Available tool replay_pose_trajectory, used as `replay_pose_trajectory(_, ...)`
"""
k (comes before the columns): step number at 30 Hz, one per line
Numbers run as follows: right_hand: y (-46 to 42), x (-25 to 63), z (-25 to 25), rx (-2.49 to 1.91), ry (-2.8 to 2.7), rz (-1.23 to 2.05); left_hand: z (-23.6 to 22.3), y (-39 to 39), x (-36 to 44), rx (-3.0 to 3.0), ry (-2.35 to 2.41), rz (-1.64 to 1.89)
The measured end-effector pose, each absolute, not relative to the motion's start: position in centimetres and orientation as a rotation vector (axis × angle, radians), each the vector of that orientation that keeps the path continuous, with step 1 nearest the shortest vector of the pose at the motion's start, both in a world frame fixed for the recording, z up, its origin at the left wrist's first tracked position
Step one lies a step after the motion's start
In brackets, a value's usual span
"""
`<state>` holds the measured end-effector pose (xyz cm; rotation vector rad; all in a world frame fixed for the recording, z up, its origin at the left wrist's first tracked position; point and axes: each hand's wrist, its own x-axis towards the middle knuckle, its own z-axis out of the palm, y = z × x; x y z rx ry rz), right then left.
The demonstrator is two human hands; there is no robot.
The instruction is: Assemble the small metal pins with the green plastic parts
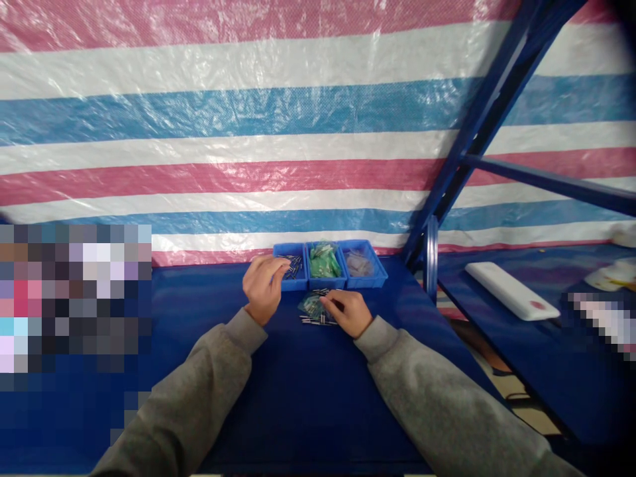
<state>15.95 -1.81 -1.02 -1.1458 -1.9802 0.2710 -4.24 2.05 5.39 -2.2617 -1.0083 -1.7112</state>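
My left hand (pixel 262 286) is raised at the front left corner of a blue bin of small dark metal pins (pixel 295 266). Its thumb and fingertips are pinched together; anything between them is too small to make out. Over a small pile of clear greenish bags (pixel 311 305) and loose metal pins (pixel 318 322) on the table, my right hand (pixel 352 313) has its thumb and forefinger closed at the pile's right side. What those fingers grip is hidden. Green packets (pixel 324 260) fill the middle bin, and clear plastic bags (pixel 360 263) lie in the right one.
The three joined blue bins stand on the blue table (pixel 298 411) near a striped plastic sheet (pixel 248 146). A blue metal frame (pixel 454 159) rises at the right. Beyond a gap, a white oblong case (pixel 511 290) lies on another blue table. The far left is blurred out.
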Motion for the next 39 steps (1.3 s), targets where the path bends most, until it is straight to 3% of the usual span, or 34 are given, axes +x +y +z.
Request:
replay_pose_trajectory(5,-1.7,16.0,-1.3,-1.158,-1.99,0.285,6.0,2.9,-3.4,-2.418,-1.252,-1.295)
replay_pose_trajectory(13,-1.6,16.3,-1.0,-1.148,-2.139,0.295,2.6,0.7,-2.3,-2.621,-1.294,-1.24)
replay_pose_trajectory(22,-0.9,16.8,-1.5,-1.459,-2.015,0.187,-0.1,0.0,-1.6,-2.63,-1.363,-0.823)
replay_pose_trajectory(39,-0.7,16.5,-1.4,-1.748,-2.154,0.16,0.0,0.2,-1.5,-2.77,-1.299,-0.981)
